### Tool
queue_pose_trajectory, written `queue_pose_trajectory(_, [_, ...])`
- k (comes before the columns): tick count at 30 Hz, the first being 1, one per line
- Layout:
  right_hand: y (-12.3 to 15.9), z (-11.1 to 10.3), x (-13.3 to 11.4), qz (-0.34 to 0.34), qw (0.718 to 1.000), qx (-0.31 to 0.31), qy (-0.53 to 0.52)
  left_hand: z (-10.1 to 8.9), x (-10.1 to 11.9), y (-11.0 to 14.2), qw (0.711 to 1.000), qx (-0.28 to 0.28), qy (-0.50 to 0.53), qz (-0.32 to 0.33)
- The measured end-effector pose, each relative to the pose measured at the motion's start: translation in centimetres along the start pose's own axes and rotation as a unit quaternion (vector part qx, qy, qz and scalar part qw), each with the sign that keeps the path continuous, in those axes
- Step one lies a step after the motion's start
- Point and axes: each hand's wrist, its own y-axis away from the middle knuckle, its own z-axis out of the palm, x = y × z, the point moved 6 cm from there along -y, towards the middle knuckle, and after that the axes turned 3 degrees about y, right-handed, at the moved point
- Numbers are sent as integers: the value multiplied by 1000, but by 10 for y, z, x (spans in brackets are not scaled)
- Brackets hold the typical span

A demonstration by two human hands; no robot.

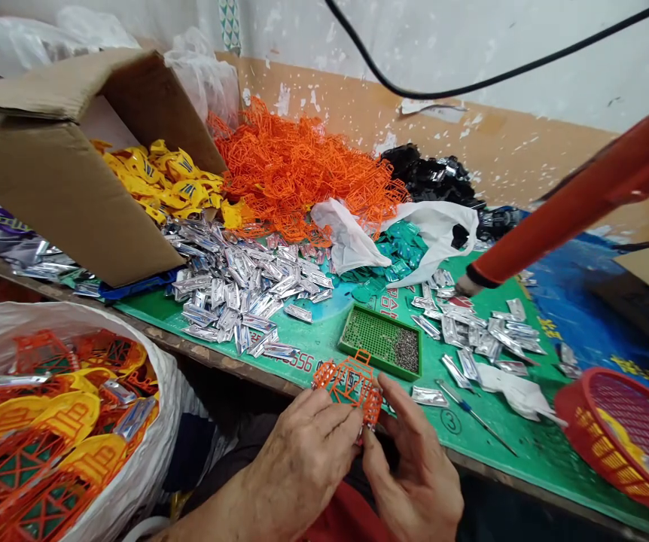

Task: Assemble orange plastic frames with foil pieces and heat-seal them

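Observation:
An openwork orange plastic frame is held between my two hands, just past the near edge of the table. My left hand covers its near left part with the fingers bent over it. On the right side, my right hand pinches the frame between thumb and fingers. The frame's near part is hidden under the hands. Right behind it lies a shallow green tray with small metal screws heaped at its right end.
Silver packets lie left and right of the tray. Behind are orange frames and a cardboard box with yellow parts. A filled white sack stands left. Right are a screwdriver, red basket and slanting red-orange tube.

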Motion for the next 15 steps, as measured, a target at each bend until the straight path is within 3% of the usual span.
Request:
queue_pose_trajectory(8, [2,-2,5,14,999,-25,-29,-7,4,-3,999,26,-1,30])
queue_pose_trajectory(15, [6,-8,17,12,996,-74,-53,-9,4,-2,999,14,13,33])
